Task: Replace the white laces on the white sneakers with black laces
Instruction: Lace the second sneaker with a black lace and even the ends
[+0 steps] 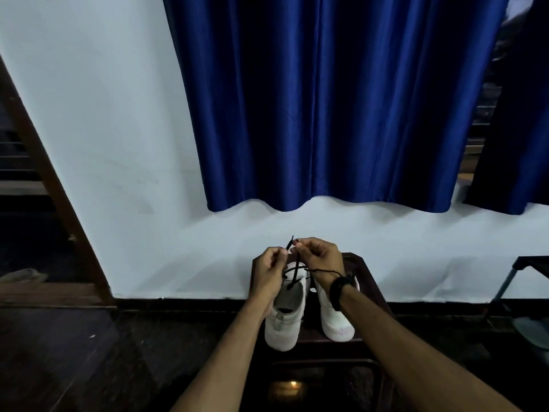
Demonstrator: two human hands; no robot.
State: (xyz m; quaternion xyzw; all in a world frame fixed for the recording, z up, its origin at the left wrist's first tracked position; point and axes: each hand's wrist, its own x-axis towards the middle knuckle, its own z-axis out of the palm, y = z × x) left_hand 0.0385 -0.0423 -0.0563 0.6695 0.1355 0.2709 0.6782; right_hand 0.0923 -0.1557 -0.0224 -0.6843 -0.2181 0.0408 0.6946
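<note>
On dark low table [361,264], against white wall: two white sneakers [285,319], heels toward the wearer. Left shoe part-threaded with black lace [297,267]; no white lace visible. Left hand [267,272] and right hand [319,257], both raised above the shoe, each pinching a lace end. Lace: light, limp, likely slippery; best held at the stiff tip. Right sneaker appears unlaced.

Glossy satin-like curtain [326,99], matt wall [104,114]
</note>
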